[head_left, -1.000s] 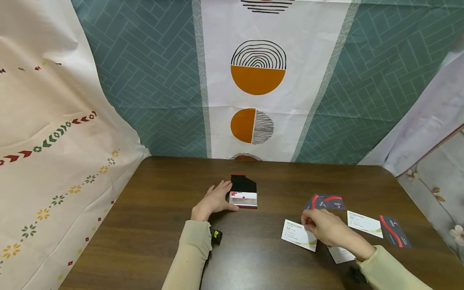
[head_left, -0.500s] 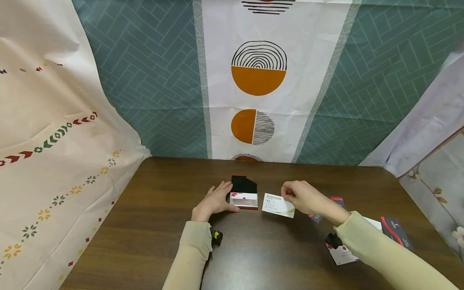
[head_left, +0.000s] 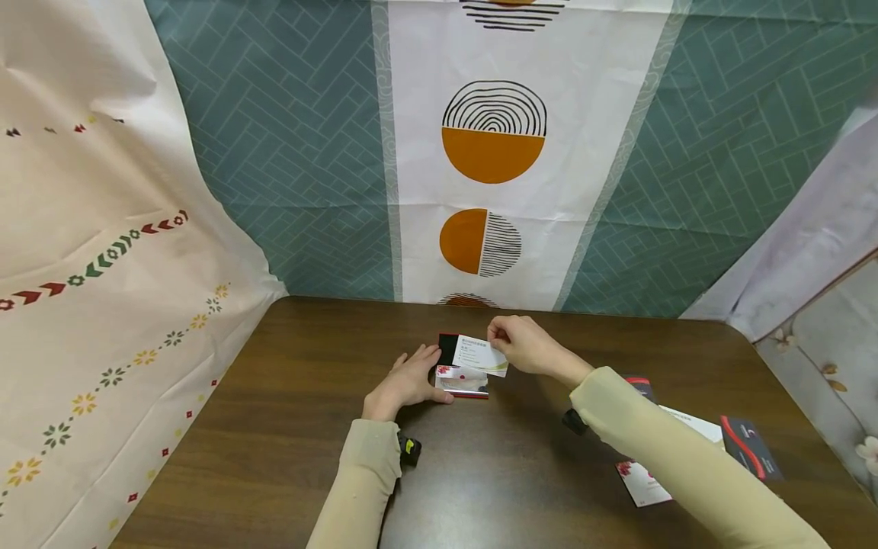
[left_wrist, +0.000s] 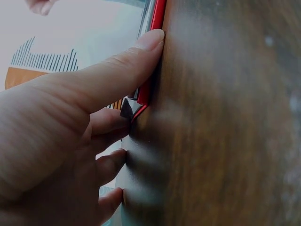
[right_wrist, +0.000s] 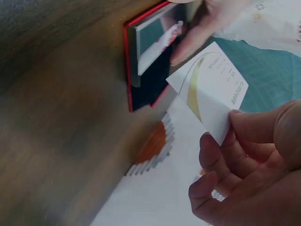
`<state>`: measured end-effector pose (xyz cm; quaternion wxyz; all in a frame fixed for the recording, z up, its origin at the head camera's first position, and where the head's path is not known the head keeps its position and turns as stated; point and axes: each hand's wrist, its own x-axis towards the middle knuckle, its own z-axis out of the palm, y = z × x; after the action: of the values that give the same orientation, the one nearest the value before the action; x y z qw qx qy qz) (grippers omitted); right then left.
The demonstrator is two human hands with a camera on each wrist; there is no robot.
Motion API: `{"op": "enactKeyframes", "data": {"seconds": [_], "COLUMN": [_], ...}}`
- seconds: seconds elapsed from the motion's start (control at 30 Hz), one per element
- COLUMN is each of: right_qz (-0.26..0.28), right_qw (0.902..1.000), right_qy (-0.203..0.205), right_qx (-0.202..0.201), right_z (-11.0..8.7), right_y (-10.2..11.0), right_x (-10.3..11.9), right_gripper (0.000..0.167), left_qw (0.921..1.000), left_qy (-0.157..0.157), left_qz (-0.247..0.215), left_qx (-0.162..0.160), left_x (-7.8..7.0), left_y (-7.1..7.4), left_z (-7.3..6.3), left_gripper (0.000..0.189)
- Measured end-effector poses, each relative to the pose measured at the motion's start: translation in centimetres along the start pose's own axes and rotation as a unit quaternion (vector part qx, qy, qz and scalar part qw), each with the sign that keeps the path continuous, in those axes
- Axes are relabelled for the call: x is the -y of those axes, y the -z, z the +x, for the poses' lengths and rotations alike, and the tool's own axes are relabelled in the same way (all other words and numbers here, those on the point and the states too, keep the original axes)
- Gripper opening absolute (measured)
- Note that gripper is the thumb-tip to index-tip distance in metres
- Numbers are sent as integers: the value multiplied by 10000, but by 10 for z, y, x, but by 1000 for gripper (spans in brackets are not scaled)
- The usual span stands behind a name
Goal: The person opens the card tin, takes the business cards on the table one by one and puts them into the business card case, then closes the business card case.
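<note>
My left hand [head_left: 405, 381] holds an open business card case [head_left: 463, 383] on the table from its left side. In the left wrist view its thumb [left_wrist: 127, 61] lies along the red edge [left_wrist: 159, 14] of the case, while other fingertips touch the table. The case has a black flap, a red border and a silvery pocket with a white, pink-flowered card in it. My right hand [head_left: 535, 349] pinches a white business card [head_left: 479, 354] by one end, over the case. In the right wrist view this card [right_wrist: 211, 89] is tilted, its green-gold curve showing.
On the brown table [head_left: 274, 473] to the right lie a pink-flowered card [head_left: 645, 488], a white card [head_left: 700, 424] and dark cards with red stripes [head_left: 753, 446], partly hidden by my right sleeve [head_left: 658, 450]. Patterned cloth [head_left: 329, 152] hangs behind the table.
My right hand has lifted the white card from the right side of the table and carried it left, over the case. My left hand has stayed at the case.
</note>
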<state>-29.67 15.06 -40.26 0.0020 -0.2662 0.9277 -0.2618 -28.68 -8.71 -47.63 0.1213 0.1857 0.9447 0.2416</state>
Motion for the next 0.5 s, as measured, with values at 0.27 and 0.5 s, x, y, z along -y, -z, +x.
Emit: {"op": "enactKeyframes", "data": {"seconds": [0.27, 0.5], "right_qz": [-102, -198], "right_qw": [9999, 9993], "right_qy": [-51, -65], "right_qx": [-79, -303], "right_z": [20, 22], "right_y": [-23, -36], "right_x": [-1, 2], "right_gripper": [13, 11], "left_qw": [9998, 9994], "left_qy": [-109, -227], "left_qz": [-100, -229], "left_qx": [-95, -123], "left_x": [1, 2], "left_y": [0, 1], "left_z": [1, 0], "left_gripper": [95, 90]}}
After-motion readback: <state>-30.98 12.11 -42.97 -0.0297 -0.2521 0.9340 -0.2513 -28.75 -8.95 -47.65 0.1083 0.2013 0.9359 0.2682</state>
